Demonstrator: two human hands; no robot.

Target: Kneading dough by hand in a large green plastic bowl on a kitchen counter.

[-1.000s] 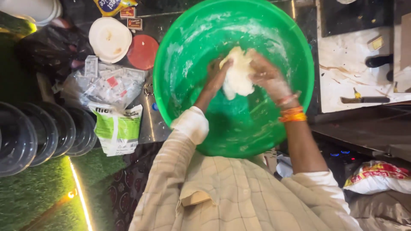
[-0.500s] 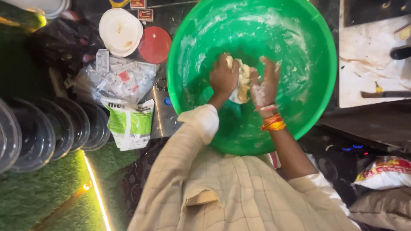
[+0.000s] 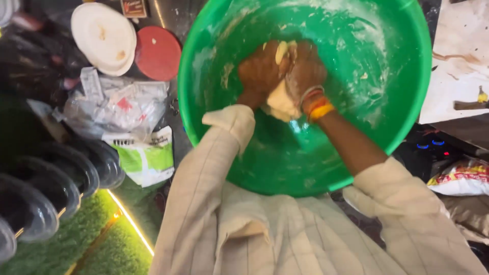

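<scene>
Both my hands are pressed together on the dough lump (image 3: 281, 99), left hand (image 3: 261, 71) and right hand (image 3: 305, 69) clamped over it, low in the green basin (image 3: 402, 102). My judgement: press with the heels, fold inward, gather the flour smears beyond my fingers.

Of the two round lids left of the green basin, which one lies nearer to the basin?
The red lid lies nearer, almost at the rim of the green basin. The white lid lies farther left, overlapping the red one's edge.
</scene>
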